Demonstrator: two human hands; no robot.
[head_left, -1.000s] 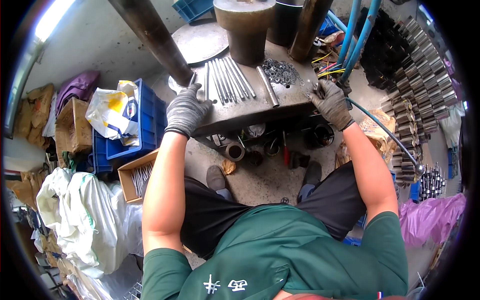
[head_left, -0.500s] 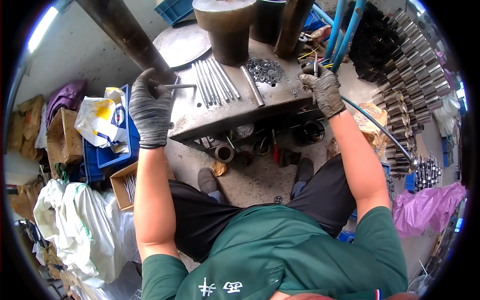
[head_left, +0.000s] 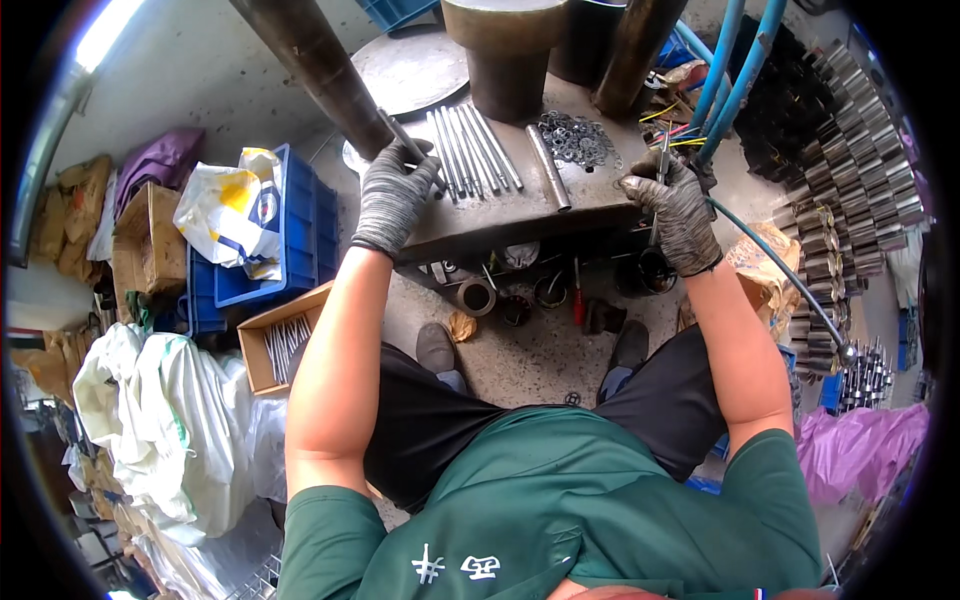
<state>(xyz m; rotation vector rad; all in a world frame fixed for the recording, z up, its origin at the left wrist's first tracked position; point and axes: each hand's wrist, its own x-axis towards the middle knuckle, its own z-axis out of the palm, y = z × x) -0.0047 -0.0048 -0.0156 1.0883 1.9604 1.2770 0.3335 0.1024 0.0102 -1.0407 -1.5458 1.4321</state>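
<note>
At the upper middle of the frame, your left hand (head_left: 393, 195) in its grey glove is closed around a thin metal rod (head_left: 404, 140) at the left edge of the steel surface (head_left: 500, 215), the rod slanting up toward the dark tilted pipe (head_left: 310, 60) above it. Just right of that hand, a row of similar rods (head_left: 472, 150) lies side by side on the surface, with a thicker single bar (head_left: 548, 168) beside them and a heap of small washers (head_left: 578, 140) farther right. Your right hand (head_left: 678, 210), also gloved, is at the surface's right edge, gripping a slim tool (head_left: 660, 170) that stands nearly upright; a blue hose (head_left: 770, 260) runs away from it toward the lower right. A wide rusty cylinder (head_left: 505, 50) stands at the top of the surface. At the left of the frame sit a blue crate (head_left: 300, 230) and an open cardboard box of rods (head_left: 282, 345). Stacked gear-like metal parts (head_left: 850, 170) fill the right side.
</note>
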